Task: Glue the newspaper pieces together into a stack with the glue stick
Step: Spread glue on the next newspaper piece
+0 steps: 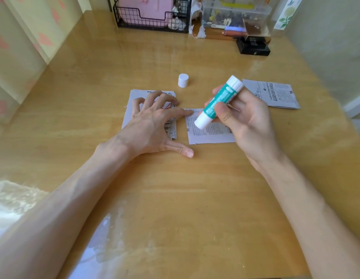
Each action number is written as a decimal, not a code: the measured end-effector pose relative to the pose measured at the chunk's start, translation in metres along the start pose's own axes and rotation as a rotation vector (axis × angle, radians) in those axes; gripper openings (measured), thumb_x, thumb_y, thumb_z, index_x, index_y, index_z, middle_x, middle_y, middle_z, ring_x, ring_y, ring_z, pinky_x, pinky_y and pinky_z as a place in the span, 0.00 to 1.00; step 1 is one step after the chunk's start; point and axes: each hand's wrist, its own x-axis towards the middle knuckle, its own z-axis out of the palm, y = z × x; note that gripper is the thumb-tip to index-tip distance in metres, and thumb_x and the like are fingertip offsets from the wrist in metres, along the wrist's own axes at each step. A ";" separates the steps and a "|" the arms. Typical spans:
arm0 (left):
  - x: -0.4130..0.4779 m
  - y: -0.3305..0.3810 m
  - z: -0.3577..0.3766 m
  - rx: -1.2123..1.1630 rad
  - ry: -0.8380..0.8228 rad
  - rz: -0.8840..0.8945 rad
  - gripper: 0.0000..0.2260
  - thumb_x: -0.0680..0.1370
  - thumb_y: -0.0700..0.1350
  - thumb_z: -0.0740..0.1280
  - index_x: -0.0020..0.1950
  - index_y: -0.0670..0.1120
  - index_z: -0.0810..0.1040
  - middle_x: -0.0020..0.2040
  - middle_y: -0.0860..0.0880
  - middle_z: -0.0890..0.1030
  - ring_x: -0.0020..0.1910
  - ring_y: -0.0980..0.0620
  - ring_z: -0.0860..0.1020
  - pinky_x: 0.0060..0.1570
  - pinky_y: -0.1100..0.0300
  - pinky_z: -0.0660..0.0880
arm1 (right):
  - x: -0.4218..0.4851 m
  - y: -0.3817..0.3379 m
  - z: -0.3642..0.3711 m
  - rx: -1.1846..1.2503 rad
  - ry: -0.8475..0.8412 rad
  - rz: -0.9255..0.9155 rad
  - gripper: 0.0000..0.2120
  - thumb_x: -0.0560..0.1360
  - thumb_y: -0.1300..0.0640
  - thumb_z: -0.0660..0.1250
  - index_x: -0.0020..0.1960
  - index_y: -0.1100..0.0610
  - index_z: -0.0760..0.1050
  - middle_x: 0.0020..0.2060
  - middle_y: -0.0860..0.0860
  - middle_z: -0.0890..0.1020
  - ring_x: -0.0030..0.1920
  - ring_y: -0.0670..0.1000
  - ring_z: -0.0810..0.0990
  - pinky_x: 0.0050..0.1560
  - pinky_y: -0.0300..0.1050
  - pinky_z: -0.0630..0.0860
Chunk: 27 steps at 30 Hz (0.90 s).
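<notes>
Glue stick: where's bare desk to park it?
Bare: the wide band between cap and wire basket; the desk's near half; left of the left stack. Crowded: the row of left stack, middle piece and right pile, plus the back edge.

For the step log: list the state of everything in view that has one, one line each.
left hand: spread, fingertips pressing paper.
right hand: grips the glue stick.
glue stick: uncapped, tilted, open end down over the middle piece.
white cap: off, upright on the table.
middle newspaper piece: flat, corner pinned by the left index finger.
left newspaper pile: flat, under the left fingertips.
right newspaper pile: flat, untouched.
</notes>
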 end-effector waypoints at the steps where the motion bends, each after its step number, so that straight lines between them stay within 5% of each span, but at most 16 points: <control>1: 0.000 0.000 0.001 0.000 0.004 0.003 0.52 0.51 0.87 0.58 0.74 0.68 0.71 0.72 0.58 0.67 0.78 0.51 0.56 0.71 0.48 0.51 | 0.002 0.003 0.003 -0.075 0.009 -0.033 0.09 0.82 0.66 0.69 0.62 0.61 0.76 0.55 0.55 0.84 0.55 0.49 0.86 0.57 0.42 0.80; 4: -0.001 -0.002 0.003 -0.012 0.023 0.015 0.51 0.52 0.88 0.57 0.73 0.69 0.71 0.72 0.57 0.67 0.78 0.50 0.56 0.69 0.50 0.51 | 0.004 0.013 0.013 -0.260 -0.050 -0.067 0.10 0.81 0.68 0.69 0.61 0.60 0.75 0.53 0.47 0.84 0.53 0.45 0.86 0.55 0.39 0.80; 8: 0.000 -0.002 0.004 -0.021 0.029 0.015 0.52 0.52 0.88 0.55 0.72 0.68 0.72 0.73 0.56 0.68 0.78 0.49 0.56 0.71 0.45 0.53 | 0.003 0.019 0.020 -0.442 -0.123 -0.090 0.08 0.82 0.65 0.69 0.58 0.65 0.74 0.49 0.54 0.86 0.51 0.49 0.87 0.55 0.55 0.82; 12: 0.000 0.000 0.002 -0.002 0.011 0.008 0.52 0.52 0.87 0.56 0.73 0.67 0.71 0.73 0.56 0.67 0.79 0.49 0.55 0.71 0.45 0.53 | 0.001 0.015 0.020 -0.471 -0.161 -0.091 0.08 0.81 0.62 0.68 0.60 0.60 0.76 0.48 0.51 0.87 0.50 0.50 0.87 0.55 0.59 0.81; 21: 0.000 -0.002 0.004 -0.007 0.037 0.032 0.50 0.54 0.88 0.56 0.73 0.69 0.70 0.73 0.57 0.68 0.78 0.50 0.57 0.70 0.45 0.54 | -0.010 0.011 0.012 -0.470 -0.201 -0.033 0.09 0.81 0.59 0.69 0.60 0.60 0.75 0.49 0.51 0.86 0.52 0.49 0.87 0.55 0.57 0.83; 27: -0.001 -0.002 0.001 0.001 0.008 0.020 0.50 0.54 0.87 0.58 0.74 0.68 0.71 0.72 0.58 0.66 0.78 0.50 0.57 0.72 0.46 0.53 | -0.012 0.007 0.004 -0.284 -0.150 0.038 0.10 0.81 0.66 0.71 0.61 0.59 0.77 0.52 0.47 0.86 0.52 0.43 0.87 0.53 0.40 0.82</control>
